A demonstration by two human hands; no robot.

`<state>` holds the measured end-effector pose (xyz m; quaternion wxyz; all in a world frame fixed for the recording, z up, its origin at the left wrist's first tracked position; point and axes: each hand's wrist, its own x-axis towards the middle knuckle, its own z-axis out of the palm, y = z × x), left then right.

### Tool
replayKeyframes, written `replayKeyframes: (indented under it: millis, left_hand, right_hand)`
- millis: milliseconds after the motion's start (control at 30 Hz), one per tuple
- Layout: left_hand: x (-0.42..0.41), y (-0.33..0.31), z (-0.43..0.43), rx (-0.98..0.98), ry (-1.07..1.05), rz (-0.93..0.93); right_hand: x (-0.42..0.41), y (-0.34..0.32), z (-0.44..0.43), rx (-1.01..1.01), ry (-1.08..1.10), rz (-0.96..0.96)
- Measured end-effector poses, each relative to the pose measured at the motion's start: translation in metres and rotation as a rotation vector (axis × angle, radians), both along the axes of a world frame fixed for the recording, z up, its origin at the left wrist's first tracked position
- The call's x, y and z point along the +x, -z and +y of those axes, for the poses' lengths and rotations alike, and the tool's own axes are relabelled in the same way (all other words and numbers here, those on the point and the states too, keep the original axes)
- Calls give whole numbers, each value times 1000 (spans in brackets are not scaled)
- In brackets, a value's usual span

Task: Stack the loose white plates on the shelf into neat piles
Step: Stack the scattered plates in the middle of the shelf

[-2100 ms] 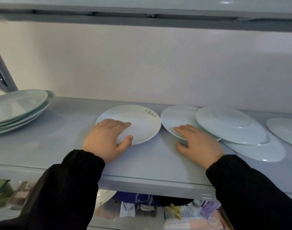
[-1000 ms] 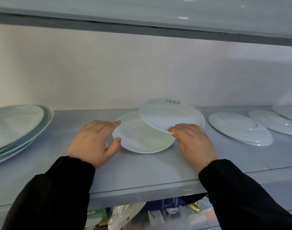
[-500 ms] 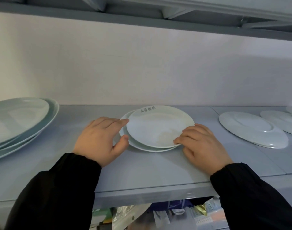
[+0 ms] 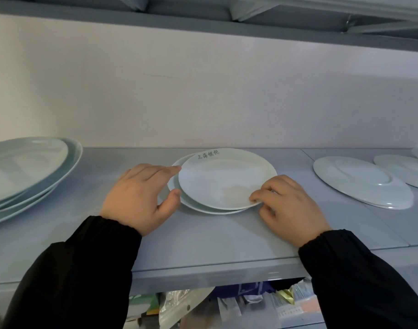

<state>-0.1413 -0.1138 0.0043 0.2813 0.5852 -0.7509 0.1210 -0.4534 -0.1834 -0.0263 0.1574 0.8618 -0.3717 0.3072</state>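
White plates: two small ones sit mid-shelf, the top plate [image 4: 224,180] w/ grey lettering on its far rim lying on the lower plate [image 4: 177,186], offset a bit to the right, so the pile isn't square yet. Right hand [image 4: 291,205] pinches the top plate's near-right rim, fingers curled on the edge; left hand [image 4: 141,193] is spread, grasping nothing, fingertip and thumb touching the left rims as a stop. To finish well: nudge the top plate left against that stop till rims match, then let go gently. Far left, a pile of bigger plates [image 4: 34,172]. Right, an upside-down plate [image 4: 362,181] and others beyond, prob. overlapping – edge of view is poor. The shelf [image 4: 203,241] below holds packets, unclear what.
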Motion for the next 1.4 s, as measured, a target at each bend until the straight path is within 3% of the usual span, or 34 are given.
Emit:
replayKeyframes:
  millis: [433,933,1400]
  left_hand:
    - [-1,0,0,-8,-6,-7]
    - [-17,-5,0,7,-38,-64]
    - [-155,-25,-22,-84,99,-119]
  right_hand:
    - [2,-1,3,39,25,-29]
    - [1,-12,14,307,43,-9]
    - [-111,-19,0,380,111,8]
